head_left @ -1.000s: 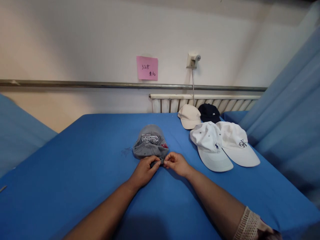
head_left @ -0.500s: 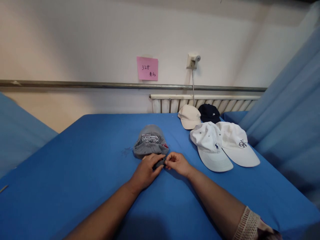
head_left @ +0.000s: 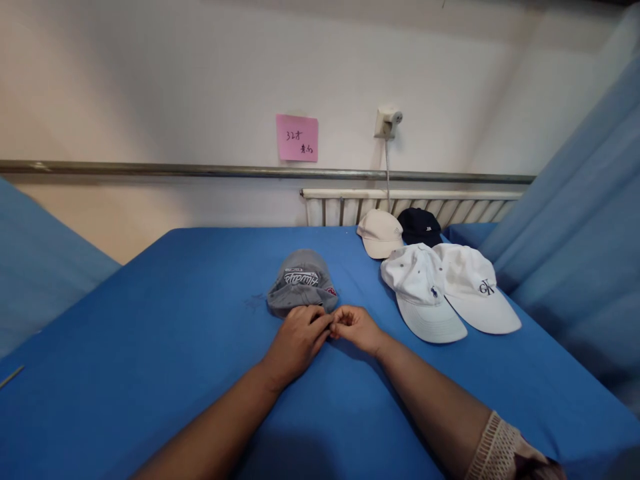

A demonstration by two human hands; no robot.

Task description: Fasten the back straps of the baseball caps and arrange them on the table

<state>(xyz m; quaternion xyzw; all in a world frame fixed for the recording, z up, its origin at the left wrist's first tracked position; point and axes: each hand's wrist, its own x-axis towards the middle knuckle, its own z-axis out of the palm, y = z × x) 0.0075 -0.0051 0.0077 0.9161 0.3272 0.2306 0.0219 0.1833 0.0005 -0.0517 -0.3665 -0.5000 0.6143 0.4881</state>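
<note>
A grey baseball cap point(head_left: 301, 288) with white lettering and a red patch lies on the blue-covered table in front of me. At its near edge my left hand point(head_left: 301, 337) is closed, fingers curled over the cap's strap, which is now mostly hidden by the fingers. My right hand point(head_left: 355, 328) pinches with thumb and forefinger at the strap's end, and its fingertips meet those of the left. What exactly lies between the fingertips is too small to make out.
To the right lie a white cap with a polo logo point(head_left: 420, 293), a white cap with lettering point(head_left: 475, 287), a beige cap point(head_left: 380, 233) and a navy cap point(head_left: 419, 225). A radiator point(head_left: 340, 208) and pipe run behind; blue curtains point(head_left: 575, 220) hang at both sides.
My left fingers have drawn together and closed over the strap, which showed between the hands before. The right hand stays in its pinch; the caps have not moved.
</note>
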